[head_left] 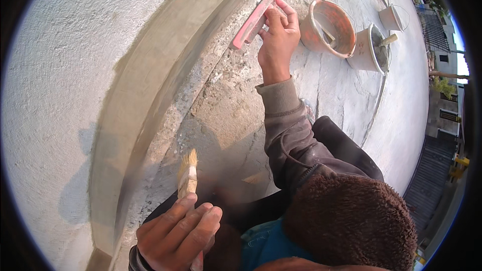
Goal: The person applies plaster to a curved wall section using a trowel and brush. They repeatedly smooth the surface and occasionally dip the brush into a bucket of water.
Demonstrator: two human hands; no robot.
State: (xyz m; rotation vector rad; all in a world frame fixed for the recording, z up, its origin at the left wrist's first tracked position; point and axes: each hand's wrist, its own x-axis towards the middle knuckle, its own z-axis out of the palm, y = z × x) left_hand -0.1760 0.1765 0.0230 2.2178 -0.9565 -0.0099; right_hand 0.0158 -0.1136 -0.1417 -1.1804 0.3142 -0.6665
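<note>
My left hand [178,233] is low in the view, its fingers closed round a paintbrush [187,178]. The brush's pale, worn bristles point up and away from me. A bit of red handle shows beneath the same hand. Stretched far forward, my right hand [280,42] grips a pink-red plastering float [257,17]. The float is held close to the lower edge of a grey plastered band [145,65] along the foot of the wall. I cannot tell whether its face touches the plaster.
A rough white wall [65,70] rises on the left. Broken, rubbly ground [226,100] runs beside the band. Right of my right hand stand an orange-stained bucket [314,25], a white bucket [364,52] with a stick in it and a smaller pail [389,19]. Brown fuzzy material [351,221] fills the lower right.
</note>
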